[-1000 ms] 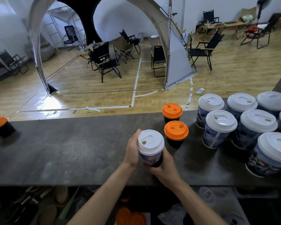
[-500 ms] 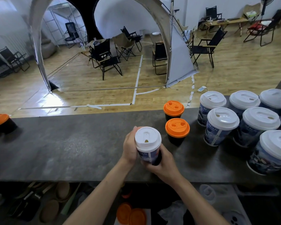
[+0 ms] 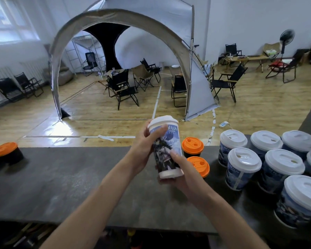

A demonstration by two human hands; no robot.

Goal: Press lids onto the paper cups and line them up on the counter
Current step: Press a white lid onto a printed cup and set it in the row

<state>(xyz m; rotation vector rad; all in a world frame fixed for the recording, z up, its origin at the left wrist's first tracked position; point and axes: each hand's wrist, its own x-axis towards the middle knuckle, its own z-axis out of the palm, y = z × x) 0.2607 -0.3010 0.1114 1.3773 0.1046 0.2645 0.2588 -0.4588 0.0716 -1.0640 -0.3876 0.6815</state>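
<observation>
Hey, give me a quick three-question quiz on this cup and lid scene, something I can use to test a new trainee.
1. True or false: the lidded cup held by the left hand and right hand stands on the counter.
2. What colour is that cup's lid? A orange, B white, C black.
3. Fill in: the ___ hand grips the cup near its lid, the other near its base.
Key: 1 false, it is held up off the counter. 2 B. 3 left.
</observation>
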